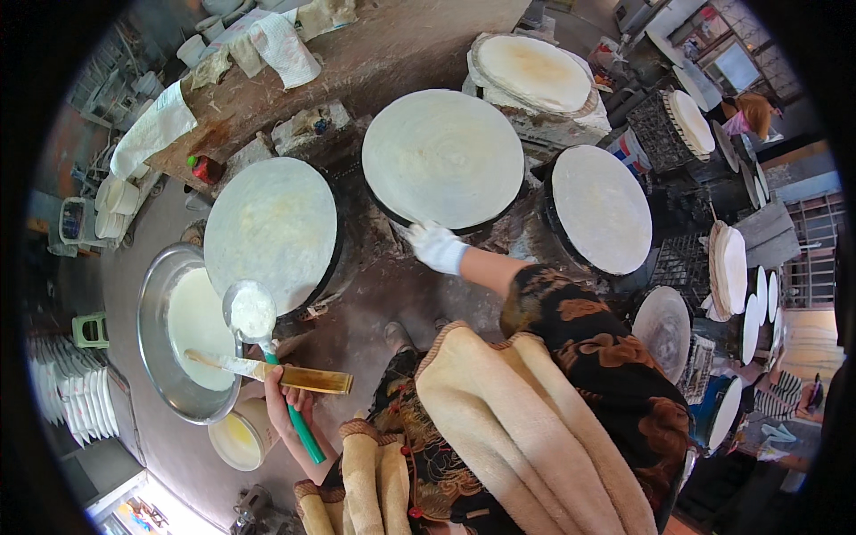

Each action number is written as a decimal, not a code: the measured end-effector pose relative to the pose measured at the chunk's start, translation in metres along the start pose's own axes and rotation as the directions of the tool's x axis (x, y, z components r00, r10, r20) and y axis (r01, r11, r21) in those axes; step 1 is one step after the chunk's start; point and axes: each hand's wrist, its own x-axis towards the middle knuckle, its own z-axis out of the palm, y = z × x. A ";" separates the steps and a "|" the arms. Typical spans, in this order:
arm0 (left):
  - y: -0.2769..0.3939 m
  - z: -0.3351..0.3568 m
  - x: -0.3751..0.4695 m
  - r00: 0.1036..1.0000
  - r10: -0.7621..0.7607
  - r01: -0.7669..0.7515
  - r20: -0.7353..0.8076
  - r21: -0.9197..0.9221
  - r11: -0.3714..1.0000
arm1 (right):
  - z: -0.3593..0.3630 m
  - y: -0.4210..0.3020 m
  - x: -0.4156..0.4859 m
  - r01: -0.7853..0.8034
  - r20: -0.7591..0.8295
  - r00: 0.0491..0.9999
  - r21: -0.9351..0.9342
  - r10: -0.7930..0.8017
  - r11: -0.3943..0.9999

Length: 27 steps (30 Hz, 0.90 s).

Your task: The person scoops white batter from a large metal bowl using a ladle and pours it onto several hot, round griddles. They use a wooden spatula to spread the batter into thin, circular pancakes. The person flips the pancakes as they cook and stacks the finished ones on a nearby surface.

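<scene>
My left hand (289, 399) is bare and holds the green handle of a ladle (253, 311) together with a flat wooden spatula (267, 372). White batter fills the ladle's bowl, which is over the edge of a round griddle (271, 227) spread with a pale layer. Below it stands a wide metal basin (148, 354) of white batter. My right hand (436, 247), in a white glove, is at the near rim of the middle griddle (443, 157), which also bears a pale round sheet; its fingertips are partly hidden.
Another coated griddle (602, 208) stands to the right, and a stack of pale sheets (535, 72) lies behind. A bucket (269, 428) stands beside the basin. Cloths (284, 50) hang over a low wall. Two other people are at the far right, one in a striped top (779, 394).
</scene>
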 end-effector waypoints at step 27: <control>0.058 -0.135 0.083 0.982 0.137 -0.125 0.133 -0.094 0.988 | -0.100 -0.299 0.191 0.044 0.018 0.987 0.924 -0.158 0.379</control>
